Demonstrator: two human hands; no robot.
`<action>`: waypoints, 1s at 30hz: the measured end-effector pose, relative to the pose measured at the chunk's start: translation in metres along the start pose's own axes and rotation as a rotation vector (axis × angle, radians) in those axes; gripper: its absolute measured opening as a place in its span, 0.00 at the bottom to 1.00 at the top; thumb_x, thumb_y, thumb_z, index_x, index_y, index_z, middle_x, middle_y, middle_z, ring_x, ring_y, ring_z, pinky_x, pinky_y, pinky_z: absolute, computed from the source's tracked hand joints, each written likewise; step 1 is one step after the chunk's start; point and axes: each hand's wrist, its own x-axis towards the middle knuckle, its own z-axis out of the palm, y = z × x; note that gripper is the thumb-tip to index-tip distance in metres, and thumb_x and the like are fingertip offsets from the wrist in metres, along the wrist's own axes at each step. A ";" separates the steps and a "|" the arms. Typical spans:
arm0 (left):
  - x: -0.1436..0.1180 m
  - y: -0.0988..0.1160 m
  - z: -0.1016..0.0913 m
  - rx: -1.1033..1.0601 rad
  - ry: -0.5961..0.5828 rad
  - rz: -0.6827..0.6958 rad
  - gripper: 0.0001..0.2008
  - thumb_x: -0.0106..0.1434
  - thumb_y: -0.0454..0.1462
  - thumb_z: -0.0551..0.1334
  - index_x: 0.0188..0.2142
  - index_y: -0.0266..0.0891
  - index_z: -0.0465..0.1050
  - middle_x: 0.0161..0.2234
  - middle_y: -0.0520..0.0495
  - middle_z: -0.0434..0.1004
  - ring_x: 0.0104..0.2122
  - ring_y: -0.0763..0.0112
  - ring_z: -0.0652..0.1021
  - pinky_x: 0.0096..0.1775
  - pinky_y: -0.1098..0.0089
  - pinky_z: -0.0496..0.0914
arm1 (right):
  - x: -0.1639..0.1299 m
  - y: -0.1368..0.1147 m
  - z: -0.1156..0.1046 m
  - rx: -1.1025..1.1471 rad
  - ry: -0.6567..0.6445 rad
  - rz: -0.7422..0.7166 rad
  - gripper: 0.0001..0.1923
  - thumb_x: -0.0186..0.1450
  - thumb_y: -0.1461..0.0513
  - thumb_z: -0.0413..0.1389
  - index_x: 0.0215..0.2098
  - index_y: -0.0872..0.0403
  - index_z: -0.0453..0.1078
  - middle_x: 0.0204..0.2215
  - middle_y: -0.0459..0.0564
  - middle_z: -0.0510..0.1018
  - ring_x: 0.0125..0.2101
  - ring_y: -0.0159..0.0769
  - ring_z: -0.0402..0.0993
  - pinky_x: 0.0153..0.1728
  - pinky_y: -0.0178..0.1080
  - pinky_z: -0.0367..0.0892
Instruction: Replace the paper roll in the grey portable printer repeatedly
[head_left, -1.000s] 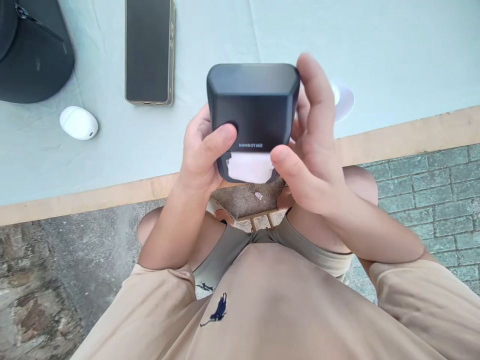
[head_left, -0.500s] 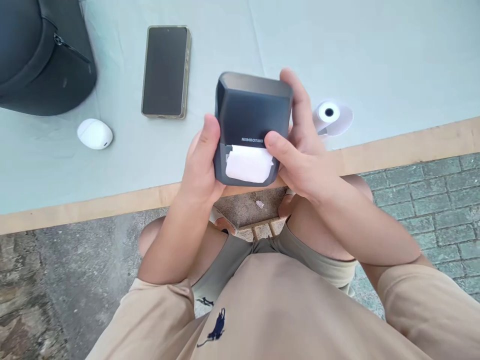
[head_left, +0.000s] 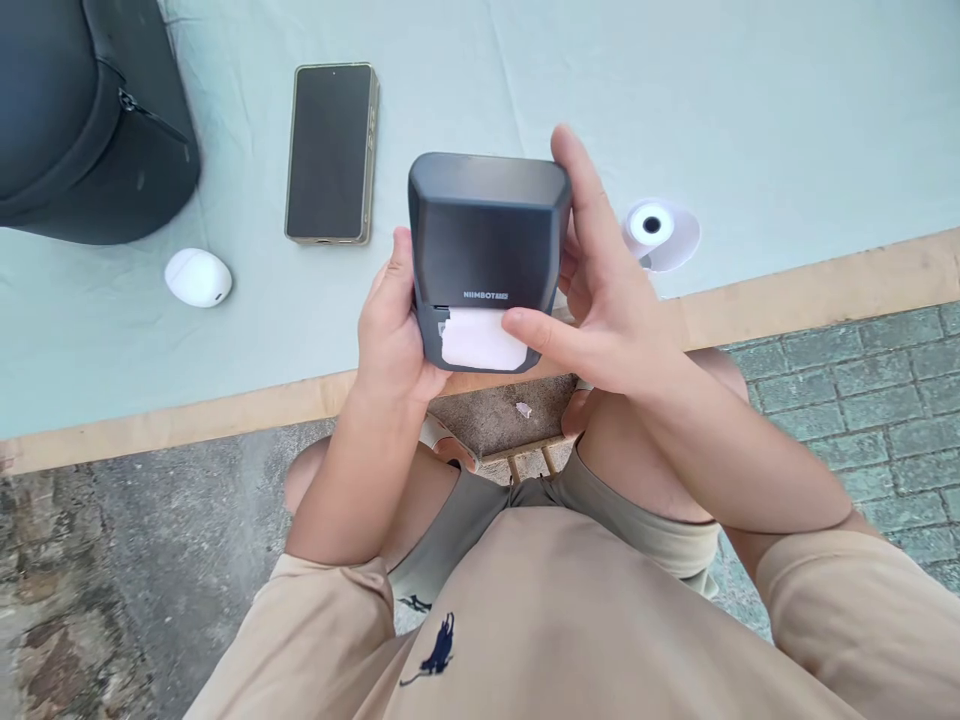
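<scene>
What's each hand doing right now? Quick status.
Left hand: closed on the left side of the black NIIMBOT device, holding it.
Right hand: holding the device's right side, thumb over the white paper.

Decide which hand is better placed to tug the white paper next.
Probably the right hand: its thumb lies over an edge of the paper, while the left hand supports the device at its opposite side.
</scene>
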 end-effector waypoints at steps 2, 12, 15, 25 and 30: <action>0.002 0.000 0.001 -0.008 -0.024 -0.001 0.20 0.69 0.49 0.51 0.41 0.41 0.77 0.42 0.46 0.82 0.56 0.60 0.76 0.61 0.57 0.70 | -0.002 -0.003 -0.002 -0.085 0.100 -0.027 0.44 0.63 0.50 0.59 0.70 0.48 0.44 0.64 0.51 0.60 0.63 0.40 0.61 0.65 0.42 0.66; 0.000 -0.003 0.004 0.020 -0.109 0.007 0.11 0.65 0.44 0.60 0.41 0.41 0.74 0.43 0.47 0.79 0.48 0.63 0.79 0.51 0.62 0.74 | 0.010 -0.032 -0.007 -0.129 0.603 -0.092 0.09 0.69 0.60 0.53 0.37 0.52 0.55 0.42 0.47 0.63 0.33 0.22 0.74 0.22 0.32 0.66; 0.003 -0.006 -0.001 0.014 -0.100 -0.001 0.11 0.63 0.44 0.61 0.42 0.42 0.74 0.38 0.49 0.80 0.44 0.64 0.80 0.46 0.64 0.75 | 0.017 -0.030 -0.014 -0.360 0.411 -0.081 0.03 0.69 0.61 0.50 0.37 0.52 0.58 0.40 0.47 0.69 0.39 0.28 0.74 0.23 0.33 0.66; 0.000 -0.003 -0.002 0.059 -0.123 -0.024 0.11 0.63 0.43 0.64 0.43 0.42 0.73 0.33 0.51 0.76 0.31 0.72 0.78 0.36 0.69 0.73 | 0.040 -0.046 -0.017 -1.008 -0.118 0.292 0.17 0.58 0.59 0.57 0.47 0.45 0.70 0.38 0.48 0.79 0.36 0.47 0.74 0.34 0.48 0.67; 0.000 -0.003 0.003 -0.019 -0.109 -0.029 0.11 0.62 0.42 0.67 0.40 0.39 0.72 0.31 0.53 0.74 0.28 0.78 0.76 0.31 0.76 0.72 | 0.031 -0.046 -0.025 -0.708 0.017 0.116 0.15 0.53 0.61 0.63 0.39 0.49 0.71 0.35 0.46 0.79 0.23 0.29 0.65 0.29 0.42 0.63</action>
